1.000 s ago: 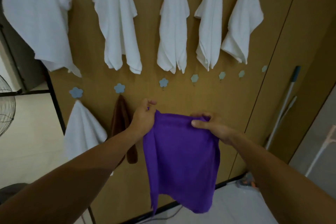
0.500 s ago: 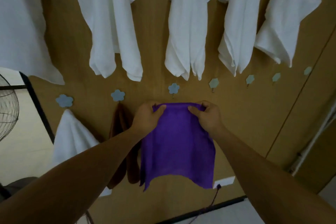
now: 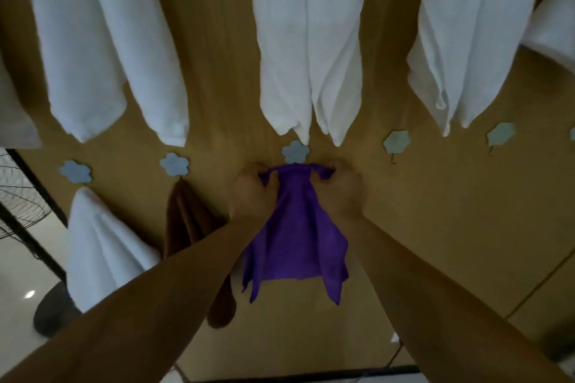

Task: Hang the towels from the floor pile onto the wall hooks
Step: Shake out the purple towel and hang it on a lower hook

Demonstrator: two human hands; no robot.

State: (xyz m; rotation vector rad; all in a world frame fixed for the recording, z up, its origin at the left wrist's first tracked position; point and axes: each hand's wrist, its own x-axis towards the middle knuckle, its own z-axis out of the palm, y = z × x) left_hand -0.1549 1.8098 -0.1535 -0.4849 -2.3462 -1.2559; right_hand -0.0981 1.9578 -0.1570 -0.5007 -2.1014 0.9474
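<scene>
purple towel (image 3: 295, 239) hangs against the wooden wall (image 3: 435, 211), its top edge bunched between the two grips. left grip (image 3: 252, 196) pinches one end of that edge, and right grip (image 3: 342, 193) pinches the other. blue flower hook (image 3: 295, 151) sits just above and between the grips. brown towel (image 3: 186, 221) hangs just outboard of the left grip. white towel (image 3: 308, 56) hangs above both grips.

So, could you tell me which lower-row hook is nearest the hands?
The blue flower hook above the purple towel gripped by the left hand and right hand; others sit farther aside.
</scene>
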